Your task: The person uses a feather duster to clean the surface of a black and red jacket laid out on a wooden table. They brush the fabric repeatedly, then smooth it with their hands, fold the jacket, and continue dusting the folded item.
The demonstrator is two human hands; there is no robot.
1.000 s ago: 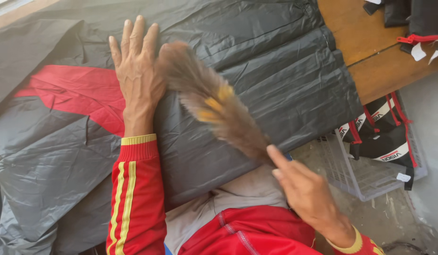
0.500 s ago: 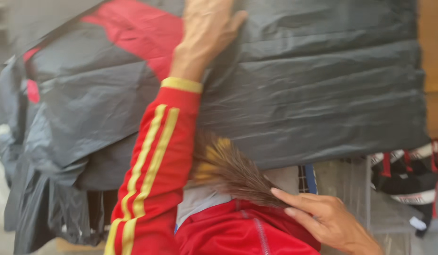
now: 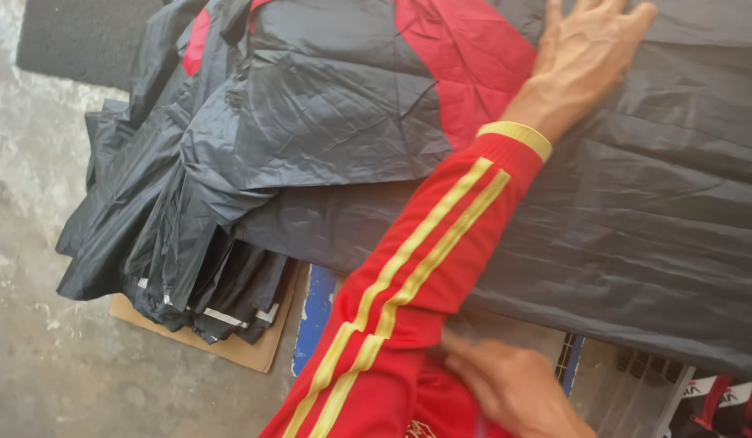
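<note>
**Feather duster gone from sight as the view swings left**

Swung leftward since half a second ago, the view now takes in a hanging heap of cloth and bare floor, and the feather duster that the right hand held then no longer shows. The left hand (image 3: 591, 53) has kept its place, fingers spread and palm pressed flat on the black garment (image 3: 635, 219), up at 1 o'clock in the frame. It grasps nothing; it only bears down on the shiny, creased fabric. Its red sleeve (image 3: 425, 268) with two yellow stripes and a yellow cuff runs down from the wrist toward 6 o'clock.

A red panel (image 3: 465, 65) of the same garment lies just at 9 o'clock of the left hand, touching its wrist side. Farther toward 9 o'clock the black cloth bunches and droops over the edge in folds (image 3: 173, 243), some with thin pale bands near the hems.

The right hand (image 3: 514, 389) sits at 5 o'clock, low in the frame and blurred, close against the red sleeve. Whether it is curled round anything I cannot tell.

Under the drooping folds a piece of brown cardboard (image 3: 246, 345) lies on the grey concrete floor (image 3: 60, 357), with a blue strip (image 3: 315, 312) just at its 3 o'clock side. At 10 o'clock a dark mat (image 3: 84, 40) lies on the floor.
</note>
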